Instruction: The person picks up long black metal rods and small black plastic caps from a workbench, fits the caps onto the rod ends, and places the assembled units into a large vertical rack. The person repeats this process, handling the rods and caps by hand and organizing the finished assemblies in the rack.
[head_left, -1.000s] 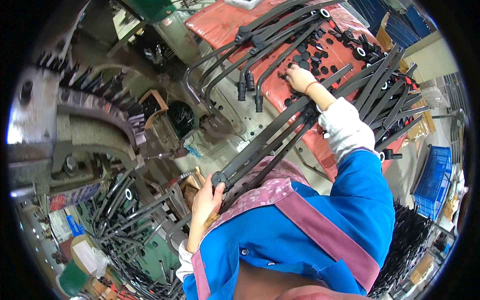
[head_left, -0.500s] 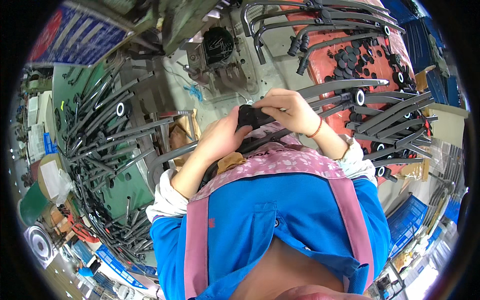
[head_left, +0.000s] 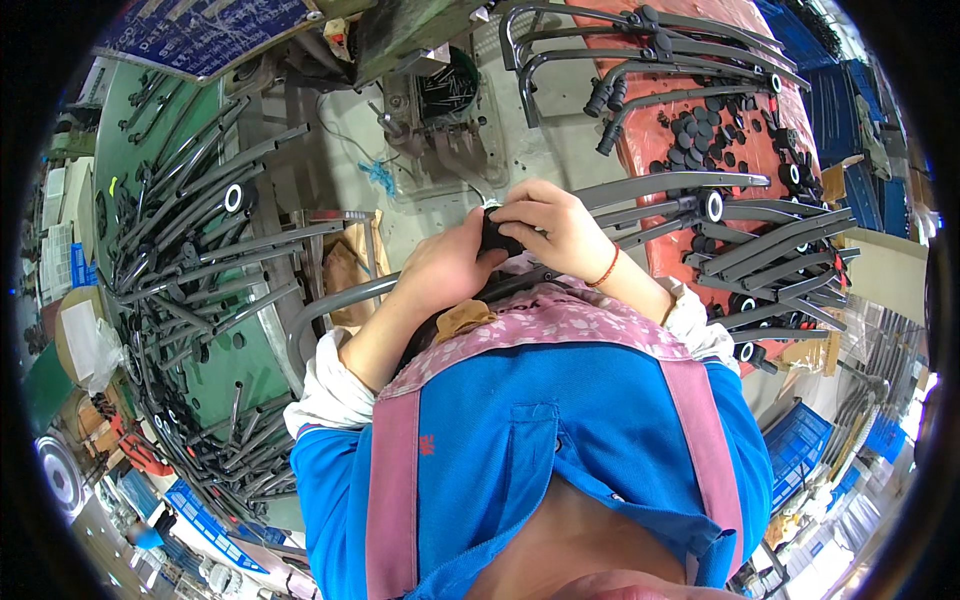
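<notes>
Both hands, left (head_left: 447, 268) & right (head_left: 553, 228), clamp black cap (head_left: 497, 238) (part hidden); blue crate (head_left: 797, 447) contents unclear.

Your apron (head_left: 560, 430): blue, pink floral trim. Black part (head_left: 497, 240), grey tubes (head_left: 660, 185), red-orange mat (head_left: 745, 150), green desk (head_left: 215, 370).

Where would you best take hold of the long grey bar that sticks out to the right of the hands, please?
Grip the grey bar mid-shaft, coming from above. That stretch lies bare and flat over the orange surface, while its near end sits under the right hand and other bars crowd below.
</notes>
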